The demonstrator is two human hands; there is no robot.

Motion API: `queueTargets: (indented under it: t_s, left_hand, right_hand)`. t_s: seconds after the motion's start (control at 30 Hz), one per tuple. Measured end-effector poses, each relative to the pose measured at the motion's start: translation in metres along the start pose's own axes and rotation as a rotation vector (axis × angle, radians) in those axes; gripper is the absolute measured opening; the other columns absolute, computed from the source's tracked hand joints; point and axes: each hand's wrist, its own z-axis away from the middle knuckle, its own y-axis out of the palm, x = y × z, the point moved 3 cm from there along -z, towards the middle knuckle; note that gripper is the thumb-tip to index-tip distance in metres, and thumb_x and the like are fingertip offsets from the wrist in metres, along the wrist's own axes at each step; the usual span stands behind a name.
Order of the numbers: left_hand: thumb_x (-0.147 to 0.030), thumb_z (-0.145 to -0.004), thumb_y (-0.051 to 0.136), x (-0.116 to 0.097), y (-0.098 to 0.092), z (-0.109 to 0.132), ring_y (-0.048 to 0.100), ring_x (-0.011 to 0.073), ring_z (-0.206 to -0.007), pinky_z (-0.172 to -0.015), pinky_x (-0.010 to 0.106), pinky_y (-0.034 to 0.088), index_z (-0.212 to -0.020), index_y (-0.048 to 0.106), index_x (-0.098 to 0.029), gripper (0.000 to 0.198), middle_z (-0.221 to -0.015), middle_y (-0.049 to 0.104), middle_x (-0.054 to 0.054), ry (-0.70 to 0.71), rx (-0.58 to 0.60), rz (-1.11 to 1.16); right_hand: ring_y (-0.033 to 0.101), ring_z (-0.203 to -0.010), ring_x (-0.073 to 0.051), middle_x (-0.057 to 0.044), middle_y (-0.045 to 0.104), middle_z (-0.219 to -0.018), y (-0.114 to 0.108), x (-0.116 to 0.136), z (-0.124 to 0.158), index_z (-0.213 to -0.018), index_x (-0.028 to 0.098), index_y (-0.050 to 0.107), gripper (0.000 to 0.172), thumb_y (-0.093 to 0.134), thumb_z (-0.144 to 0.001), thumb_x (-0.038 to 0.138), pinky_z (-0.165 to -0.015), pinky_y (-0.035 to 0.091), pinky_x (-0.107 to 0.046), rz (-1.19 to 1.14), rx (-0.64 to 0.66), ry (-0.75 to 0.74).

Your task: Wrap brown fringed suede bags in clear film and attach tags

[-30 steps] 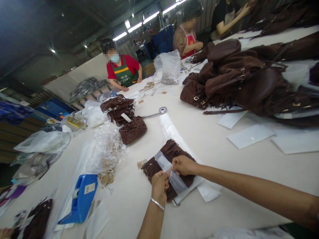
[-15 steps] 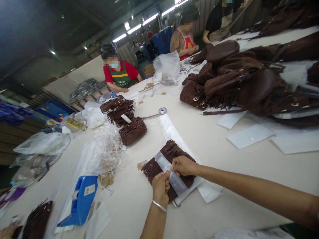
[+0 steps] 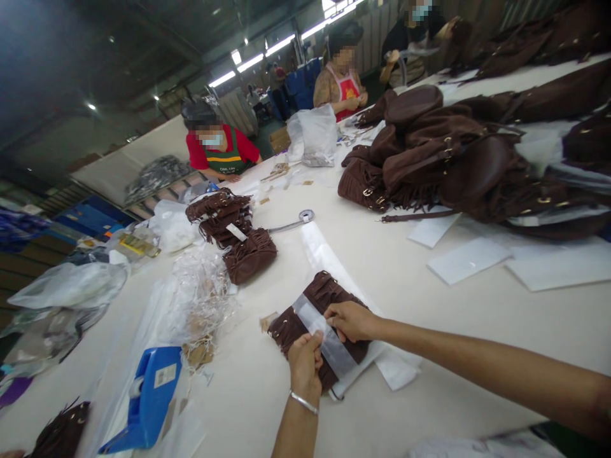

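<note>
A dark brown fringed bag (image 3: 324, 287) lies on the table in front of me. A translucent whitish strip (image 3: 338, 356) is wrapped across its middle. My left hand (image 3: 305, 362), with a silver bangle at the wrist, is closed at the near edge of the strip, thumb against the curled fingers. On the other side, my right hand (image 3: 352, 320) pinches the strip with bent fingers, which partly hide the contact. A small gap separates the two hands. White sheet material (image 3: 396, 366) sticks out from beneath the bag.
A blue tape dispenser (image 3: 155, 388) stands at left, near tangled white strings and tags (image 3: 203, 286). Several brown bags (image 3: 251, 254) lie beyond. A large bag heap (image 3: 458, 159) fills the right. A tape measure (image 3: 305, 217) lies mid-table. Co-workers, one in a green apron (image 3: 229, 156), are across the table.
My right hand has drawn slightly away from my left hand, along the strip. The co-worker in the green apron has bent lower, and a co-worker at the far end has raised their hands.
</note>
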Motion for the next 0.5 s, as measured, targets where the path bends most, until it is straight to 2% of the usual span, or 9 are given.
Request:
queueTargets:
  t_s: [0.13,0.27,0.33,0.4,0.43,0.47,0.5]
  left_hand:
    - [-0.045,-0.046,0.087,-0.001,0.001,0.002,0.025,0.0000,-0.037,-0.035,0.014,0.012,-0.062,0.051,-0.015,0.050,-0.044,0.037,-0.011,0.004,-0.009,-0.010]
    - [-0.047,-0.047,0.088,0.000,-0.005,0.000,0.024,0.0002,-0.037,-0.035,0.014,0.012,-0.063,0.051,-0.015,0.051,-0.043,0.035,-0.011,-0.004,-0.055,-0.034]
    - [-0.046,-0.052,0.087,-0.001,-0.006,0.002,0.024,0.0005,-0.037,-0.035,0.015,0.013,-0.062,0.051,-0.015,0.049,-0.044,0.034,-0.011,-0.006,-0.071,-0.063]
    - [-0.045,-0.067,0.081,-0.002,0.002,0.006,0.031,0.0021,-0.039,-0.035,0.015,0.022,-0.067,0.054,-0.013,0.041,-0.049,0.041,-0.009,0.010,-0.099,-0.112]
    - [-0.043,-0.076,0.074,-0.003,0.010,0.008,0.039,0.0041,-0.042,-0.038,0.016,0.031,-0.074,0.057,-0.013,0.035,-0.056,0.048,-0.007,0.031,-0.123,-0.144]
    - [-0.041,-0.086,0.065,-0.004,0.020,0.011,0.050,0.0070,-0.052,-0.045,0.019,0.043,-0.087,0.060,-0.013,0.028,-0.070,0.057,-0.003,0.066,-0.150,-0.176]
    - [-0.041,-0.089,0.061,-0.006,0.033,0.013,0.059,0.0118,-0.067,-0.054,0.025,0.051,-0.100,0.061,-0.015,0.028,-0.084,0.062,0.001,0.098,-0.130,-0.198]
  right_hand:
    - [0.049,-0.038,-0.009,0.003,0.063,-0.056,0.000,0.000,-0.002,-0.097,0.017,0.060,0.020,0.044,-0.090,0.026,-0.039,0.036,-0.018,-0.028,0.003,-0.015]
    - [0.050,-0.039,-0.010,0.002,0.063,-0.056,0.004,0.001,-0.006,-0.094,0.017,0.062,0.023,0.043,-0.092,0.031,-0.038,0.035,-0.018,-0.043,0.027,0.005]
    - [0.051,-0.041,-0.010,0.001,0.064,-0.057,0.008,0.003,-0.006,-0.092,0.018,0.064,0.027,0.044,-0.093,0.036,-0.039,0.036,-0.018,-0.034,0.020,0.018]
    - [0.054,-0.044,-0.012,0.000,0.064,-0.057,0.006,0.006,-0.002,-0.088,0.018,0.066,0.030,0.046,-0.093,0.040,-0.041,0.037,-0.019,0.021,-0.003,0.004]
    - [0.056,-0.046,-0.013,0.000,0.064,-0.058,-0.001,0.007,0.001,-0.085,0.018,0.068,0.030,0.049,-0.092,0.041,-0.042,0.037,-0.020,0.070,-0.027,-0.016]
    - [0.058,-0.050,-0.014,-0.001,0.065,-0.059,-0.012,0.007,0.004,-0.082,0.019,0.069,0.029,0.051,-0.091,0.041,-0.043,0.038,-0.021,0.137,-0.053,-0.044]
    - [0.061,-0.054,-0.016,-0.001,0.066,-0.063,-0.029,0.005,0.009,-0.080,0.020,0.070,0.028,0.054,-0.090,0.040,-0.044,0.038,-0.022,0.212,-0.099,-0.078]
